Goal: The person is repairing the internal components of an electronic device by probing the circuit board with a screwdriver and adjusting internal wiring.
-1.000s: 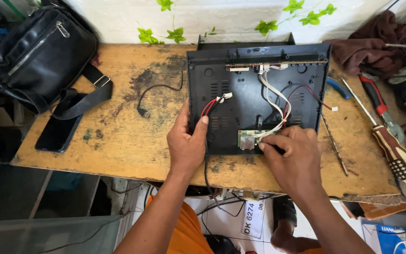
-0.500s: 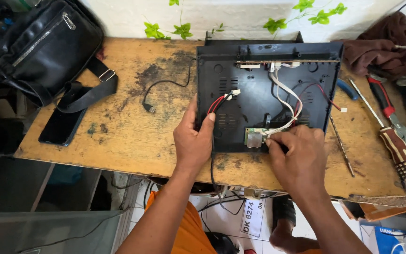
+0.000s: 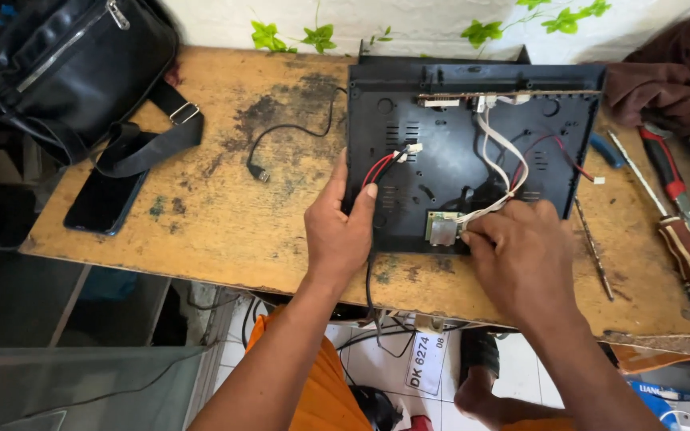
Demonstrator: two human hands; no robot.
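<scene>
Fingers first: my left hand (image 3: 343, 231) lies flat against the near left edge of the black chassis (image 3: 409, 152), fingers loose and spread with the thumb tip resting on the tray floor, steadying it and grasping nothing; my right hand (image 3: 525, 259) is curled at the near edge of the chassis, fingertips pinched at the small green circuit board (image 3: 442, 227), though whether they grip the board itself or the white wire bundle (image 3: 501, 156) that runs into it I cannot tell, since my knuckles hide the contact. The chassis sits open on the wooden bench (image 3: 225, 215), its near edge close to the bench's front lip. As I judge it, a hard tug from my right fingers could tear the thin white wires from the little board or from the long strip board (image 3: 513, 96) at the far wall of the chassis, and a push from my left hand could slide the whole tray toward me and off the lip. Inside the chassis lie that strip board, the white bundle, a red and black lead (image 3: 381, 164) with a white plug near its left side, and a thin red wire (image 3: 557, 156) toward its right. Left of the chassis a black cable (image 3: 289, 132) curls on the bench; further left sit a black bag (image 3: 65, 64), closed, and a dark phone (image 3: 105, 199). Right of the chassis lie screwdrivers (image 3: 676, 199).
</scene>
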